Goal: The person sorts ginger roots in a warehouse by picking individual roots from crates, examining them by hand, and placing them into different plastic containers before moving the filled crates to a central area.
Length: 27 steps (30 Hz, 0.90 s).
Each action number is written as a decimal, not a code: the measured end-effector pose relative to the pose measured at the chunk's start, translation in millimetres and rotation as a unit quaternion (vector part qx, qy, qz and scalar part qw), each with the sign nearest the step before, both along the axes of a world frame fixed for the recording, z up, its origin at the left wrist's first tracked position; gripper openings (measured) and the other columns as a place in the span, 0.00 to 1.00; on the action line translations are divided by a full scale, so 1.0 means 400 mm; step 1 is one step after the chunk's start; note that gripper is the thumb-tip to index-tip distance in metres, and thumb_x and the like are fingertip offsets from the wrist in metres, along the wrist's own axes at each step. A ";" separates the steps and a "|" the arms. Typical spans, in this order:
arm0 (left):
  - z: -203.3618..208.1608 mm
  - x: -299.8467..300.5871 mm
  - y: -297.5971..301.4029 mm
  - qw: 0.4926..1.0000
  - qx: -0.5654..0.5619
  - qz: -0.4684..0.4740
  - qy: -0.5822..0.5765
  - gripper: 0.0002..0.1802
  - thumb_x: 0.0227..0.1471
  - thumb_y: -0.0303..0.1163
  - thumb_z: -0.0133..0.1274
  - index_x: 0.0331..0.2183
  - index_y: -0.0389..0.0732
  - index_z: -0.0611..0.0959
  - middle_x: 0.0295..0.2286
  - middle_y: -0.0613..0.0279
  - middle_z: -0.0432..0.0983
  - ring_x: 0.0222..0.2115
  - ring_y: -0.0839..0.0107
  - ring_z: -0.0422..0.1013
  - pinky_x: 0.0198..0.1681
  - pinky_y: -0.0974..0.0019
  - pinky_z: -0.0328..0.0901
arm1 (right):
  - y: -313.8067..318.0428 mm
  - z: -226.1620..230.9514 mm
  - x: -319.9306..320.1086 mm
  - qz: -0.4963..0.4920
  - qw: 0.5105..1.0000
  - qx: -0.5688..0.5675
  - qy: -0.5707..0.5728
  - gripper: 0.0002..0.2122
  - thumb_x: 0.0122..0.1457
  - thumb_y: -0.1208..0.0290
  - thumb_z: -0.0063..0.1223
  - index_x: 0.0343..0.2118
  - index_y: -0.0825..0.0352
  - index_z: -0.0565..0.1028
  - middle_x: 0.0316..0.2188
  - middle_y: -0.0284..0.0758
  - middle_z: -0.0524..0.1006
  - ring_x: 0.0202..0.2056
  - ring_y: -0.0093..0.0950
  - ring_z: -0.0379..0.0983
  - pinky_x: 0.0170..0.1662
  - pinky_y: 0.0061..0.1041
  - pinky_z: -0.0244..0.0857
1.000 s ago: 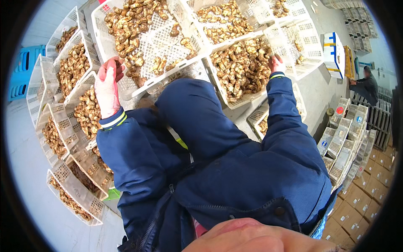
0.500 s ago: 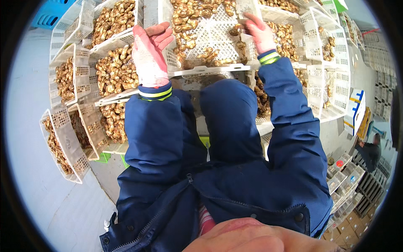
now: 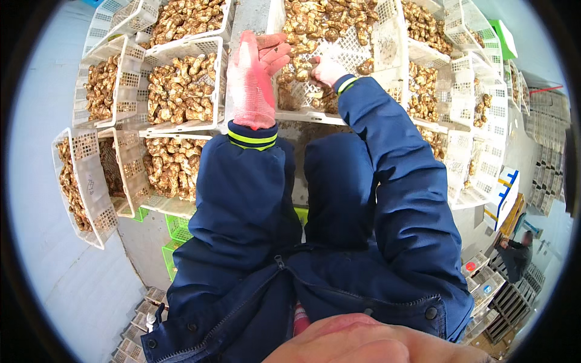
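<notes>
A white perforated crate [image 3: 363, 51] holding brown, lumpy mushroom-like pieces [image 3: 315, 21] lies in front of me at the top middle. My left hand [image 3: 254, 75], in a pink-red glove, lies against the crate's left wall with its palm showing and fingers apart. In a white glove, my right hand [image 3: 327, 69] is inside the crate and presses down on the pieces near its front edge; its fingertips are hidden among them. Both sleeves are dark blue with striped cuffs.
More white crates of the same brown pieces stand on the left [image 3: 181, 91] and far left [image 3: 82, 181], with others on the right [image 3: 478, 109]. Green crates [image 3: 178, 227] sit below them. Another person [image 3: 514, 254] works at the lower right, beside stacked boxes [image 3: 484, 290].
The view has swung toward the crates. My right hand has moved from the crate's far side to the pieces near its front edge. My left hand stays at the left wall.
</notes>
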State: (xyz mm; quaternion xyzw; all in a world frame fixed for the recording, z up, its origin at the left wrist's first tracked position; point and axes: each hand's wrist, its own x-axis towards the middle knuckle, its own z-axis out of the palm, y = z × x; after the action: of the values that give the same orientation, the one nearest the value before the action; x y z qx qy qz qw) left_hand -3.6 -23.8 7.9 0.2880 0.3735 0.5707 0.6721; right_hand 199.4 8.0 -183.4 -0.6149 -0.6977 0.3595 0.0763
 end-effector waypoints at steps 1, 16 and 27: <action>0.002 0.011 -0.004 1.000 0.000 -0.008 -0.010 0.26 0.56 0.45 0.38 0.37 0.27 0.72 0.36 0.47 0.71 0.35 0.66 0.70 0.40 0.67 0.66 | -0.007 -0.011 0.031 -0.092 0.987 -0.062 0.112 0.15 0.45 0.71 0.47 0.37 0.68 0.71 0.30 0.42 0.74 0.31 0.35 0.70 0.37 0.32 0.63; 0.016 0.009 -0.022 0.999 -0.020 0.012 -0.043 0.24 0.56 0.44 0.39 0.36 0.28 0.72 0.35 0.49 0.71 0.34 0.67 0.70 0.40 0.67 0.66 | -0.001 0.126 -0.175 -0.112 0.942 0.160 -0.272 0.26 0.48 0.58 0.49 0.48 0.68 0.62 0.45 0.47 0.68 0.47 0.43 0.64 0.51 0.38 0.53; 0.016 0.036 0.000 0.998 -0.035 0.018 -0.041 0.24 0.56 0.42 0.38 0.34 0.26 0.72 0.29 0.53 0.71 0.28 0.71 0.69 0.40 0.67 0.65 | 0.066 0.005 -0.023 -0.247 0.961 0.052 0.110 0.25 0.46 0.72 0.44 0.52 0.61 0.62 0.35 0.44 0.73 0.33 0.37 0.71 0.36 0.31 0.63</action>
State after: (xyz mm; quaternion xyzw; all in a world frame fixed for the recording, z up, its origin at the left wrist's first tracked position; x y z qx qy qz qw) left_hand 10.7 -23.7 14.5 0.2342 0.3705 0.5809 0.6859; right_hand 190.3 34.4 -181.2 -0.7200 -0.5289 0.3584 0.2710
